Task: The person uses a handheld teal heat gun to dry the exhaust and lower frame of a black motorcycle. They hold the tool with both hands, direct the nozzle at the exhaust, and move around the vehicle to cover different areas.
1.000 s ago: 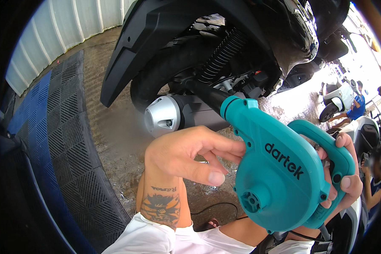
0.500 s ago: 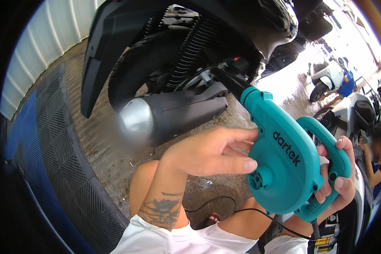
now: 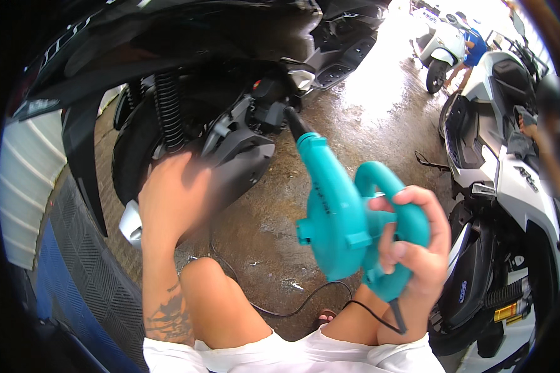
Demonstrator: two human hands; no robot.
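Beside the black scooter (image 3: 186,74), head view: right hand (image 3: 414,248) closed round the teal blower (image 3: 339,217) handle, nozzle aimed at the engine area. Left hand (image 3: 171,199), fingers spread, rests against the exhaust cover (image 3: 239,161), apparently for bracing.

Three scooters stand here: a black one (image 3: 186,93) at eleven o'clock, a white one (image 3: 510,168) at three, another white one (image 3: 438,46) at one. One teal blower (image 3: 342,217), one black cord (image 3: 292,304), two hands, left (image 3: 171,199) and right (image 3: 417,242).
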